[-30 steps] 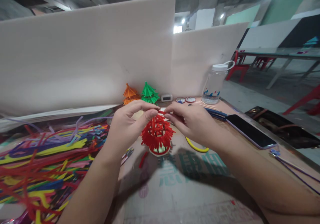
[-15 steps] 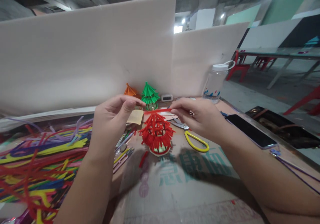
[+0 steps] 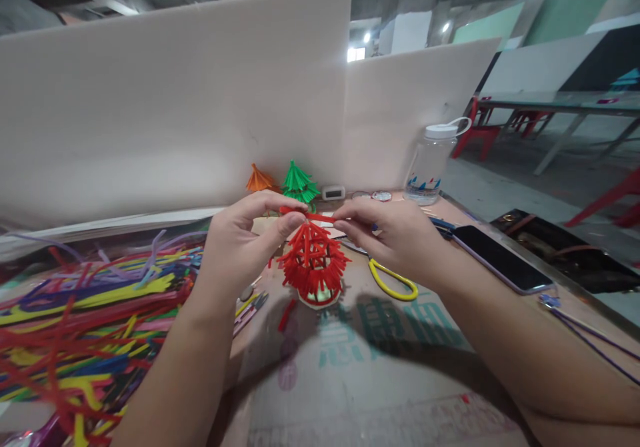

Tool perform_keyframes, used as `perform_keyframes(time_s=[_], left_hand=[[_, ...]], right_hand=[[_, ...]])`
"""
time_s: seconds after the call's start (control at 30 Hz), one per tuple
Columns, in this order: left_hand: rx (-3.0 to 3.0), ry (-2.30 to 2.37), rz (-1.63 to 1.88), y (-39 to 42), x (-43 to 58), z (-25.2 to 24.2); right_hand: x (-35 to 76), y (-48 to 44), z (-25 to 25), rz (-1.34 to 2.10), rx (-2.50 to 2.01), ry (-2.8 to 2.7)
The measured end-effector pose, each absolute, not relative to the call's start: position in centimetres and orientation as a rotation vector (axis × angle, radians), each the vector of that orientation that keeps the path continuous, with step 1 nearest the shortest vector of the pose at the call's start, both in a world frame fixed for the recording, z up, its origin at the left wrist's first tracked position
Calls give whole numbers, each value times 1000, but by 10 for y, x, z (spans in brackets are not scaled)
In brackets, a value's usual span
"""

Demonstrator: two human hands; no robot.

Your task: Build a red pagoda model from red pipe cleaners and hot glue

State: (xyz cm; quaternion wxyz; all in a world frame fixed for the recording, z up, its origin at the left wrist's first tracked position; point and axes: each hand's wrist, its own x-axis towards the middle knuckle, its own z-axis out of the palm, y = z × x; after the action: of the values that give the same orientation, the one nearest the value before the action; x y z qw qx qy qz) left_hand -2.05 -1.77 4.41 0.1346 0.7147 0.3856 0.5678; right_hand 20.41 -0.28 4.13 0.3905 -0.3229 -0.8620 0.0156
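Note:
A short red pipe cleaner (image 3: 321, 218) stretches level between my two hands. My left hand (image 3: 255, 234) pinches it near its left end with thumb and forefinger. Its right end is pinched in the fingertips of my right hand (image 3: 387, 230). Right below stands a red tiered pipe-cleaner model (image 3: 314, 260), shaped like a pagoda roof on a round pale base. Whether the strip touches the model's tip, I cannot tell. Yellow-handled scissors (image 3: 395, 284) lie under my right hand, their blades partly covered. A loose red piece (image 3: 287, 315) lies in front of the model.
Many coloured pipe cleaners (image 3: 100, 320) are heaped at left. Green (image 3: 299, 184) and orange (image 3: 261, 178) models stand at the back by a small white display device (image 3: 333, 193). A water bottle (image 3: 430, 167) and phone (image 3: 503, 259) are at right. White panels (image 3: 175, 114) rise behind.
My left hand has moved right and now pinches the red pipe cleaner, which only my right hand clearly held before. My right hand has shifted slightly left.

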Motion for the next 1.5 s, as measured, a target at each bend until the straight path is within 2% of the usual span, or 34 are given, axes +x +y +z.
perform_keyframes(time_s=[0.6,0.9,1.27,1.5], left_hand=[[1815,1096,1976,-14,-27,44],[1771,1055,1979,-12,-27,43],[1710,1040,1973,-13,-30,46],[1717,1110,1912,-16,-29,46]], right_hand=[[207,-4,48,-3,-621,-2129],[212,-4,47,-135,-694,-2103],[214,-1,50,-4,-764,-2158],[218,-3,54,16,-638,-2188]])
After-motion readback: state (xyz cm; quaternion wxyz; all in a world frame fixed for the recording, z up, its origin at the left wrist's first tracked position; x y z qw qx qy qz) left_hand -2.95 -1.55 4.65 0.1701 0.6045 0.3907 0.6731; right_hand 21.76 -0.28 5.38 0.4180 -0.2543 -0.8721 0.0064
